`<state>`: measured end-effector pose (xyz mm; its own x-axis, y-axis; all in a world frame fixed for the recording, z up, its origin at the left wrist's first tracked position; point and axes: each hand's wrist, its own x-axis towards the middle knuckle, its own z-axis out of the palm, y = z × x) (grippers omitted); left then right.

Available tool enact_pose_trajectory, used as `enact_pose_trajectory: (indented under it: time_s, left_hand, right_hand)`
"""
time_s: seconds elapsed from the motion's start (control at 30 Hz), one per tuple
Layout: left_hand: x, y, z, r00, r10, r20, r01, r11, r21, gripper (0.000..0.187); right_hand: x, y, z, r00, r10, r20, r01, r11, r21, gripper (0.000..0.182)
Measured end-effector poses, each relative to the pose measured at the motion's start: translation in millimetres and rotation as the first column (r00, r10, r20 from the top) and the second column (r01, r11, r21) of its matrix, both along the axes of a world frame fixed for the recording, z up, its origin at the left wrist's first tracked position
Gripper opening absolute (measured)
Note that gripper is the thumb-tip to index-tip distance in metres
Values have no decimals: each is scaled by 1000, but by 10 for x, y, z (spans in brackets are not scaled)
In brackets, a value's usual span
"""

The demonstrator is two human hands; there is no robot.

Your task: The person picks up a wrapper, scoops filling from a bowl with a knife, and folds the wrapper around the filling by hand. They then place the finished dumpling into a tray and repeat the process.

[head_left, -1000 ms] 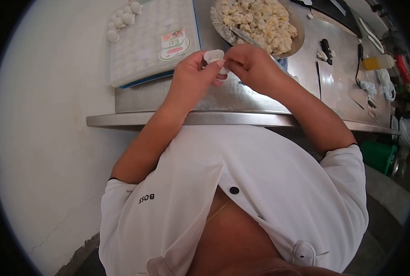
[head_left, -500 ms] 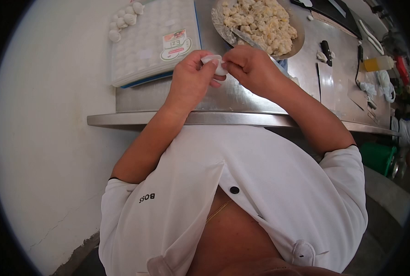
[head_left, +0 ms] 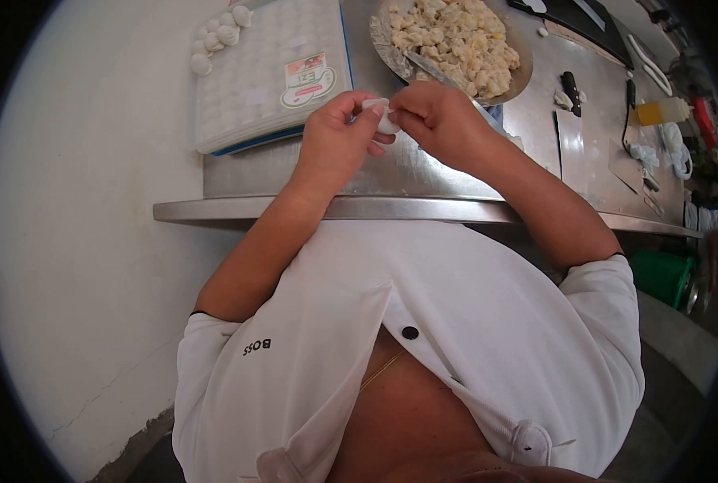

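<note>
A small white dough piece [head_left: 386, 124] is held between both hands above the table's near part. My left hand [head_left: 344, 129] has its thumb and fingers closed round its left side. My right hand [head_left: 437, 121] pinches its right edge, fingertips bent inward. Just beyond my right hand is a metal bowl [head_left: 525, 71] of chunky pale filling [head_left: 463, 48], with a flat metal utensil [head_left: 431, 68] lying in it. Several shaped white dough pieces [head_left: 228, 34] sit at the left on the lid of a plastic tray box [head_left: 254, 121].
The steel table [head_left: 270, 173] has a raised front edge [head_left: 423, 209]. At the right lie a black-handled knife [head_left: 570, 137], a bottle of yellow liquid [head_left: 663, 111] and a black board [head_left: 588, 32]. A white wall [head_left: 85, 161] borders the left side.
Both hands stay in nearly the same place. The fingers have shifted slightly on the dough piece, and its upper edge looks a little more folded in.
</note>
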<state>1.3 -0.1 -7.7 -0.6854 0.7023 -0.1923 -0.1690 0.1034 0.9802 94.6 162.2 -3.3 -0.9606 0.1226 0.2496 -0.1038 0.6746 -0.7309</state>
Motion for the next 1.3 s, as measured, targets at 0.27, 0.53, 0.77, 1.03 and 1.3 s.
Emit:
enact_pose_trajectory:
  time_s: [0.27,0.53,0.77,1.03,1.3]
  left_hand:
    - [7,-8,34,1000,-24,7,24,998,-57,22]
    - [-3,-13,-9,1000,2,21,-2,1000,22,22]
    - [10,-14,25,999,-24,-38,22,999,-49,23]
    - [-79,-62,110,892,-119,435,74,990,119,34]
    - [-171,-117,-81,773,-267,576,122,953,278,33]
  right_hand:
    - [-16,-22,-40,999,-8,-52,10,999,50,16]
    - [-3,-23,-10,999,-26,-23,26,1000,1,15]
    - [-10,5,-35,1000,-25,1,25,997,71,15]
    - [-28,-13,86,970,13,243,100,888,-449,15]
    - [-39,118,235,913,114,392,110,856,-506,24]
